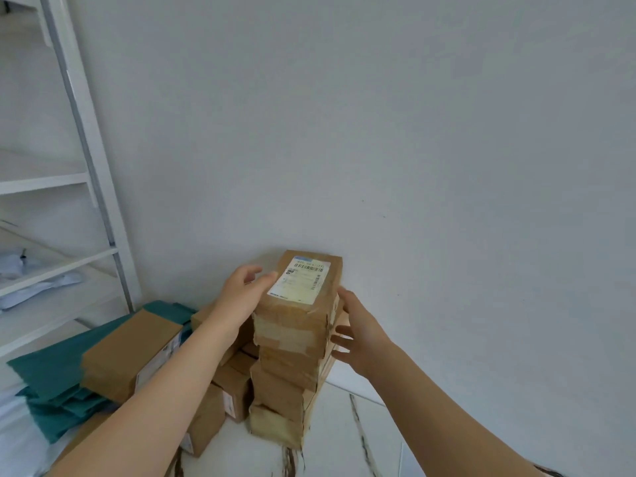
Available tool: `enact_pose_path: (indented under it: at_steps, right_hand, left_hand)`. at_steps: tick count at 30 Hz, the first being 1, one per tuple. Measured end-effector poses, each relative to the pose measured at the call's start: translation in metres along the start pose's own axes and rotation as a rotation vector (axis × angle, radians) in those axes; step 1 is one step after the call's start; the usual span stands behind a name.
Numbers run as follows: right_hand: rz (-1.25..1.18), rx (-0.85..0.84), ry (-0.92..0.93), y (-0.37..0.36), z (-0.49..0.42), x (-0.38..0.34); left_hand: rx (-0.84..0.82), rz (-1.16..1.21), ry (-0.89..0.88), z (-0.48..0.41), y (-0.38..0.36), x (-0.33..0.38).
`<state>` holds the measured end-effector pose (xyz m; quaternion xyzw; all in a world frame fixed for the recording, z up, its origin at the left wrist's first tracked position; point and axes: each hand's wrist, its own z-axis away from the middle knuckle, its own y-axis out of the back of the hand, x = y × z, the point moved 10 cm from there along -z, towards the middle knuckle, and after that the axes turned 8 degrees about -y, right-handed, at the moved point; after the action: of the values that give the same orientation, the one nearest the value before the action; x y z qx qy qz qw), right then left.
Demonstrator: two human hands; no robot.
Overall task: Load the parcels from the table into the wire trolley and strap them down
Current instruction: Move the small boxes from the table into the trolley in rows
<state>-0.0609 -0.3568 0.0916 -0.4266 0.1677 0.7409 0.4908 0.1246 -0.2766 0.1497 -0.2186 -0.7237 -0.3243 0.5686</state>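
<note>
While parcel stack [292, 366] is standing lower centre on table [344, 442] | left hand [237, 301] is gripping top parcel [303, 287], right hand [358, 335] is pressing open-fingered on the stack's flank | judged stiff, light, tippy: clamp both flanks.

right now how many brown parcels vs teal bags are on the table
brown cardboard parcels in the tall stack: 5
brown cardboard parcels loose to its left: at least 4, some partly hidden
teal bags: at least 2, overlapping
total: at least 11
</note>
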Motion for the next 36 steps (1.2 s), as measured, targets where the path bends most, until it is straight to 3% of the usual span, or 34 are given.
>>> enact_pose_path:
  at_steps: [8, 23, 32, 36]
  right_hand:
    - [-0.043, 0.181, 0.033, -0.002, -0.01, 0.002]
    - [-0.114, 0.227, 0.187, 0.013, 0.018, -0.021]
    - [-0.227, 0.295, 0.312, 0.066, 0.045, -0.003]
    - [-0.26, 0.346, 0.311, 0.095, 0.059, 0.021]
  left_hand:
    - [-0.273, 0.022, 0.117, -0.011, -0.026, -0.021]
    - [-0.184, 0.342, 0.051, 0.003, -0.032, 0.019]
    - [-0.329, 0.416, 0.067, 0.036, -0.085, 0.027]
    - [-0.512, 0.396, 0.131, 0.061, -0.124, 0.014]
